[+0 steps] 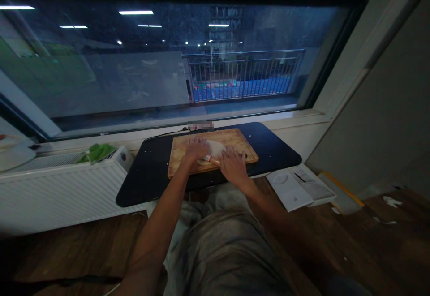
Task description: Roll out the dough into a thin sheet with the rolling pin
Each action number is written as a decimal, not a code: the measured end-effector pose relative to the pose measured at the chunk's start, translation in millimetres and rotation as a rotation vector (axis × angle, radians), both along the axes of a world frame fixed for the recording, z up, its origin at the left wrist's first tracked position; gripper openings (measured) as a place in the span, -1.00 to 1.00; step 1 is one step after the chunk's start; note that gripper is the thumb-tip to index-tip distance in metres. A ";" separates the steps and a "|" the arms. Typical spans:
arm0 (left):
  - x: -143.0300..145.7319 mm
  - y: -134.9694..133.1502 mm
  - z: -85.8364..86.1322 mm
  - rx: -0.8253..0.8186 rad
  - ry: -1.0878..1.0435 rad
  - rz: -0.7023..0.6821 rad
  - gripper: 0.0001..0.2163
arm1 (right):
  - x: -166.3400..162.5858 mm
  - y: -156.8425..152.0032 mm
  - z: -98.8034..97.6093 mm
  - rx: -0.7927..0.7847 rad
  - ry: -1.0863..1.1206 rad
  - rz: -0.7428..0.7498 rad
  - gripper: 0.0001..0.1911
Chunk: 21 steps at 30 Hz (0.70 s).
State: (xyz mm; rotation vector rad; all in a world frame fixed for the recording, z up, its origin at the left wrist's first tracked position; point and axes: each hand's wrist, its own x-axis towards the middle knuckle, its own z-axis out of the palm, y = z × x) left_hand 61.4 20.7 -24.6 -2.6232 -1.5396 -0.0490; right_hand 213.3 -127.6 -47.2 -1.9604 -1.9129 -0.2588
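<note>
A wooden cutting board [242, 141] lies on a small black table [148, 170] under the window. On the board is a flat white piece of dough [217, 148]. My left hand [196, 147] rests on the dough's left side, fingers stretched forward. My right hand [233, 165] lies flat at the board's near edge, fingers spread. Between the two hands shows a short piece of a thin stick-like tool with an orange band [211, 158], likely a rolling pin; most of it is hidden under my palms.
A white radiator [60, 188] stands to the left with a green cloth [97, 152] on top. White flat boxes [295, 188] lie on the wooden floor to the right of the table. A large window runs behind, and a grey wall stands at right.
</note>
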 end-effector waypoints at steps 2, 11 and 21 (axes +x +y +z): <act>-0.1 -2.1 0.6 -0.018 -0.017 -0.006 -0.55 | 12.5 14.5 4.7 -0.001 -0.009 -0.048 -0.44; 5.4 -8.4 -0.5 0.036 -0.225 0.147 -0.49 | 44.9 75.2 29.9 -0.206 -0.044 -0.065 -0.46; 7.7 -11.2 0.9 0.019 -0.217 0.169 -0.50 | 44.4 74.8 16.5 -0.176 -0.039 -0.075 -0.44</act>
